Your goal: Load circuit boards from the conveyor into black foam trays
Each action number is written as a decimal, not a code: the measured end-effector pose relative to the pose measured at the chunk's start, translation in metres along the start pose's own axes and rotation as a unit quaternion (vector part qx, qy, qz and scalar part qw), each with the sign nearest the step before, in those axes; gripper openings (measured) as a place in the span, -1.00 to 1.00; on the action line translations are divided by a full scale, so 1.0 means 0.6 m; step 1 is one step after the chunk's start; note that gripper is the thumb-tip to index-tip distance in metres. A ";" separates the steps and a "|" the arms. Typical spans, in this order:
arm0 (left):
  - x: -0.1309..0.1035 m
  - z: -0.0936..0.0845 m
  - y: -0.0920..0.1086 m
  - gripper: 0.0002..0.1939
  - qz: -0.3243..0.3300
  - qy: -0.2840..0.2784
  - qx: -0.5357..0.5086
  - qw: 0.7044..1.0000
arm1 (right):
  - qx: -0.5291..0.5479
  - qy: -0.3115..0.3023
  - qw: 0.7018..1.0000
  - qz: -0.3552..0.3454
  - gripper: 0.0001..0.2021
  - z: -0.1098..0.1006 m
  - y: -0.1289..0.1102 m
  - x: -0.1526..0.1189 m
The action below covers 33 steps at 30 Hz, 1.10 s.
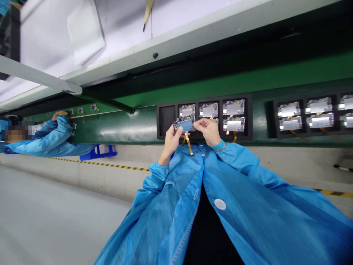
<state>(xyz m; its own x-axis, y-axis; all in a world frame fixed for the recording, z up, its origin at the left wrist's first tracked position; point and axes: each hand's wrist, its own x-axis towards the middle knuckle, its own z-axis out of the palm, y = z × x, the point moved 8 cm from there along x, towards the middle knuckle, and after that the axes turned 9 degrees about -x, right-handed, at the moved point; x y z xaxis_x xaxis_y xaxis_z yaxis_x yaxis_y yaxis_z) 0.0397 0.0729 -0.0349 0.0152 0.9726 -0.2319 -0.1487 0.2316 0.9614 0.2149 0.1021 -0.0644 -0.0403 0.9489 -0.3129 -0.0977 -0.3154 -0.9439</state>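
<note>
Between my two hands is a circuit board (185,124) with a shiny metal shield, tilted over the near edge of a black foam tray (167,121). A gold flex cable (189,144) hangs down from it. My left hand (173,139) pinches the board's left and lower edge, thumb on top. The fingers of my right hand (208,129) are closed at its right edge. More boards with metal shields, such as this circuit board (234,107), lie in the tray's compartments. My right hand partly covers one board in the middle column.
A second foam tray (273,119) with several boards sits to the right on the green bench (124,127). At the left, a co-worker in a blue sleeve (59,129) reaches over the bench near small boards. A white shelf (176,33) runs above, with a metal bar (38,75).
</note>
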 end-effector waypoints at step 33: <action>0.108 -0.207 -0.006 -0.67 0.049 0.132 0.479 0.867 | -0.343 0.331 0.878 0.030 -0.70 -0.382 0.098 0.014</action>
<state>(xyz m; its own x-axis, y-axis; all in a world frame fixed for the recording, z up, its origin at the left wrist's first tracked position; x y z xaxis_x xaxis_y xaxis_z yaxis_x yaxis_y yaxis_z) -0.0816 0.1329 -0.0718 -0.1960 0.9795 -0.0459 0.7543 0.1805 0.6312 0.4366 0.0936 -0.1465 0.5848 0.7985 -0.1428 0.5167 -0.5024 -0.6933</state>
